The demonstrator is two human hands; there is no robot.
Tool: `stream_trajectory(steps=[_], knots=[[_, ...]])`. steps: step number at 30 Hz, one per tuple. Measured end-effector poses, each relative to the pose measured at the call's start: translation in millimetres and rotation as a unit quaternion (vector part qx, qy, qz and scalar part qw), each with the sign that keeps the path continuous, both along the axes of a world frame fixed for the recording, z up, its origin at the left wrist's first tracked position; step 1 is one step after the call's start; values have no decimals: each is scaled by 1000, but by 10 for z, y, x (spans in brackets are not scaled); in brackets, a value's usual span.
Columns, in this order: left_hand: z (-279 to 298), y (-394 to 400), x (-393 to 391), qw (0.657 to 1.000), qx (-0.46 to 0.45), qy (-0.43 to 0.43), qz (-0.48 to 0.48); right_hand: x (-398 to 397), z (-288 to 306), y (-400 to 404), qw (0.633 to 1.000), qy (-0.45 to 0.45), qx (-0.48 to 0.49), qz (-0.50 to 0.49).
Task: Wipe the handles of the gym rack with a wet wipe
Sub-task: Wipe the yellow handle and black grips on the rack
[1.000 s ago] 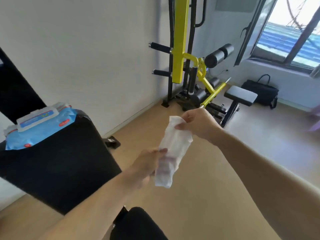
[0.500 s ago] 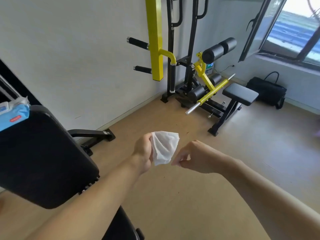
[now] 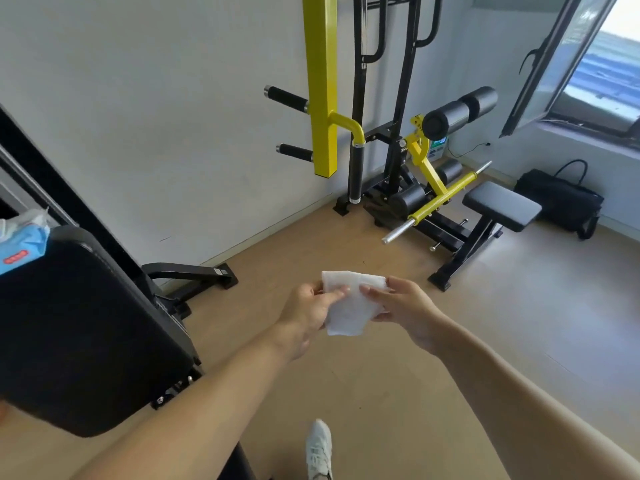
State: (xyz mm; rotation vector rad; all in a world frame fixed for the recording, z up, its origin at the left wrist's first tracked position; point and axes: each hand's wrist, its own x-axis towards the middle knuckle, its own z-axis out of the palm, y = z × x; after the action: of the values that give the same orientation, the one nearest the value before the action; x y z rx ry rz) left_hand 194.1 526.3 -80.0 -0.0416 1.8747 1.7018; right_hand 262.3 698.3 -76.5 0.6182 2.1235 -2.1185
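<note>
Right now the wet wipe is a folded white square held up in front of the person, over the tan floor, well apart from the gym rack that stands against the white wall. Both hands hold it: the left hand pinches its left edge with the thumb laid across the front, and the right hand pinches the right edge the same way, fingers curled behind the cloth. Past the wipe, the rack's yellow post hangs down with two black foam handles sticking out to its left, one above the other, and a third black grip hanging upright off a curved yellow tube on its right. Just beside the rack sits a black and yellow leg machine with round black rollers and a bare steel bar, and a small black padded seat on a black frame. A black bag rests on the floor by the far wall under an open window. To the left, close by, is a large black padded bench back, and a blue pack of wipes lies on its upper edge. A white shoe shows at the bottom of the view
</note>
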Motion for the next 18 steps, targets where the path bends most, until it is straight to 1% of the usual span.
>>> stream_trajectory(steps=[3,7,10,11,13,15,16,17,18], knots=[[-63,119,-391,998,-24,49,14,-337,19,96,999,-7,-46,6],[-98,298,-1072,994,-18,100,-47,-991,59,298,999,-39,-29,20],[-145,464,-1643,988,-20,137,-63,-1524,105,480,999,-42,-30,-10],[-133,518,-1816,986,-19,151,-62,-1691,117,526,998,-40,-37,-40],[-58,616,-2123,981,-22,184,-55,-2019,91,636,987,-34,-44,-153],[75,725,-2401,971,-29,228,-61,-2328,46,786,954,-21,-26,-298],[146,790,-2537,966,-34,246,-73,-2449,58,845,937,-7,-6,-349],[225,859,-2657,961,-39,260,-89,-2556,88,880,928,12,16,-373],[284,943,-2773,957,-42,267,-105,-2650,128,901,927,36,34,-373]])
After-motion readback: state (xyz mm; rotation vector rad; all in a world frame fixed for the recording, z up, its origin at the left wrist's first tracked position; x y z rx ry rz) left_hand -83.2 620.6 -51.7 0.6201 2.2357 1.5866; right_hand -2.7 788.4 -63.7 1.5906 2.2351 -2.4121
